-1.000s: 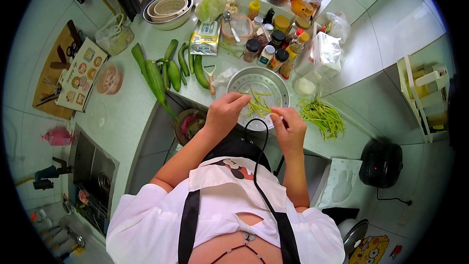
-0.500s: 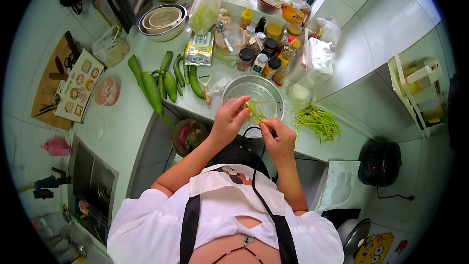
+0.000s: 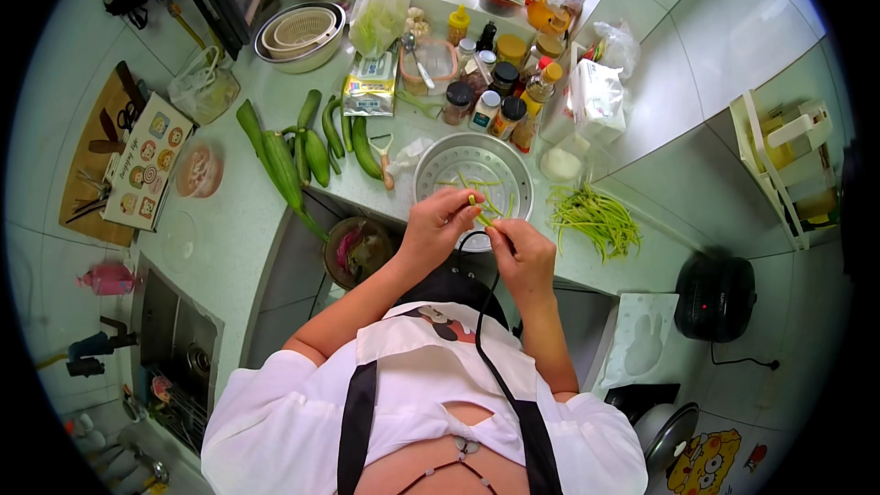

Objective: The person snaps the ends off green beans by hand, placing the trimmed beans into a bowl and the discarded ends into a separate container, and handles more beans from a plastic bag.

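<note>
Over the near rim of a round metal basin [image 3: 429,154] with a perforated bottom, both hands are close together. My left hand [image 3: 436,227] pinches one end of thin green stems [image 3: 484,216], thumb against fingers. The other end of the stems is gripped by my right hand [image 3: 522,257], its fingers curled in. Several short green pieces [image 3: 500,199] lie inside the basin. To the right of it, a loose pile of long thin green stems [image 3: 596,223] rests on the counter. Exactly how many stems I hold cannot be made out.
Left of the basin lie a wooden-handled peeler [image 3: 384,161] and several long green gourds [image 3: 316,158]. Seasoning jars [image 3: 485,110] crowd the counter behind. Below the counter edge stands a waste bin [image 3: 359,252]. A black cable [image 3: 486,307] hangs down my front.
My left hand has come slightly lower, and its fingertips have shifted along the stems. Less green sticks out between the hands. The view has shifted a little.
</note>
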Demonstrator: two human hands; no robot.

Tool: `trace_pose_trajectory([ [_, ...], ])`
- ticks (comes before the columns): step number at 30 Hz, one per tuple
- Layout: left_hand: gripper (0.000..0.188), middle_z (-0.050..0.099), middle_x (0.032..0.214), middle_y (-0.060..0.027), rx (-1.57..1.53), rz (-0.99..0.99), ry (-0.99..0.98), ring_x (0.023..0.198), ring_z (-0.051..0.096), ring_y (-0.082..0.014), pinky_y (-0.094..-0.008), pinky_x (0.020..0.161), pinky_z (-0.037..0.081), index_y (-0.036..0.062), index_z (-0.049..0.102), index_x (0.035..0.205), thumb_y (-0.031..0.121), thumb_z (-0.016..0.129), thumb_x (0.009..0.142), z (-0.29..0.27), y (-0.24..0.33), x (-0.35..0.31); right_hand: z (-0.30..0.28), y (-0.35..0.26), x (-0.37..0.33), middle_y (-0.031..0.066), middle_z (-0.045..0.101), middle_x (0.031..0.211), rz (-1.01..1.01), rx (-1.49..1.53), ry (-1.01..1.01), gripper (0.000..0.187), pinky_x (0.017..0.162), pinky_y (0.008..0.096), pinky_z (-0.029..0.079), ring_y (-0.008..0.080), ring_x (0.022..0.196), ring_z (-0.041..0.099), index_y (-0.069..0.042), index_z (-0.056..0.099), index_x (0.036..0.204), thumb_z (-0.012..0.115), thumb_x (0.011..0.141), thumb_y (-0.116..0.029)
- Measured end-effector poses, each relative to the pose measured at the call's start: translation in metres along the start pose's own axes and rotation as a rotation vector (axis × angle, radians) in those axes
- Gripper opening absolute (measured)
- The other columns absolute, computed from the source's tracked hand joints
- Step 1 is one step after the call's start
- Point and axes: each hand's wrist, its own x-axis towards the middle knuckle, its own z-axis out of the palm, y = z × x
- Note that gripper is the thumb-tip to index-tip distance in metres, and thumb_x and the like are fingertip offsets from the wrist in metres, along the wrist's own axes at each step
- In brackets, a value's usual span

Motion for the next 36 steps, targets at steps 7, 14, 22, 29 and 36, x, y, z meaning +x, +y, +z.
trace_pose_trajectory([
  [7, 0.018, 0.055, 0.076, -0.0034, 0.118, -0.020, -0.020, 0.060, 0.055, -0.0074, -0.0209, 0.053, 0.044, -0.0002, 0.063, 0.103, 0.002, 0.059, 0.085, -0.003, -0.001, 0.000, 0.000, 0.003, 0.000, 0.0092, 0.062, 0.074, 0.025, -0.030, 0.030, 0.007, 0.055, 0.0341, 0.047, 0.0267, 0.061, 0.060, -0.007, 0.064, 0.082, 0.067, 0.077, -0.011],
  [14, 0.025, 0.056, 0.075, -0.0063, 0.228, 0.152, -0.018, 0.058, 0.056, -0.0112, -0.0238, 0.053, 0.045, 0.0021, 0.062, 0.110, 0.001, 0.058, 0.085, 0.001, -0.003, 0.000, -0.002, 0.010, 0.001, 0.0088, 0.062, 0.072, 0.116, -0.007, 0.106, 0.008, 0.054, 0.0314, 0.047, 0.0236, 0.058, 0.060, -0.007, 0.063, 0.082, 0.067, 0.077, -0.010],
  [22, 0.016, 0.055, 0.073, -0.0097, 0.430, 0.250, 0.017, 0.058, 0.056, -0.0226, -0.0307, 0.053, 0.045, 0.0036, 0.065, 0.098, 0.005, 0.060, 0.083, 0.004, -0.007, -0.002, 0.000, 0.003, 0.001, 0.0091, 0.061, 0.073, 0.005, -0.047, 0.099, 0.008, 0.054, 0.0343, 0.046, 0.0262, 0.060, 0.059, -0.007, 0.063, 0.082, 0.067, 0.077, -0.010],
  [29, 0.004, 0.056, 0.073, -0.0081, 0.738, 0.293, -0.090, 0.063, 0.057, -0.0293, -0.0374, 0.054, 0.047, 0.0054, 0.062, 0.080, 0.010, 0.063, 0.079, 0.006, -0.012, -0.009, 0.001, 0.003, 0.011, 0.0088, 0.061, 0.074, 0.036, -0.058, 0.126, 0.007, 0.057, 0.0361, 0.046, 0.0274, 0.064, 0.059, -0.008, 0.063, 0.079, 0.067, 0.076, -0.011],
  [36, 0.035, 0.054, 0.072, -0.0069, 0.822, 0.194, 0.000, 0.061, 0.059, -0.0283, -0.0385, 0.052, 0.048, 0.0166, 0.057, 0.114, 0.008, 0.057, 0.080, -0.001, -0.012, -0.010, 0.004, -0.004, 0.018, 0.0055, 0.057, 0.077, -0.049, -0.209, 0.047, 0.007, 0.061, 0.0370, 0.045, 0.0256, 0.070, 0.057, -0.009, 0.064, 0.076, 0.068, 0.074, -0.013],
])
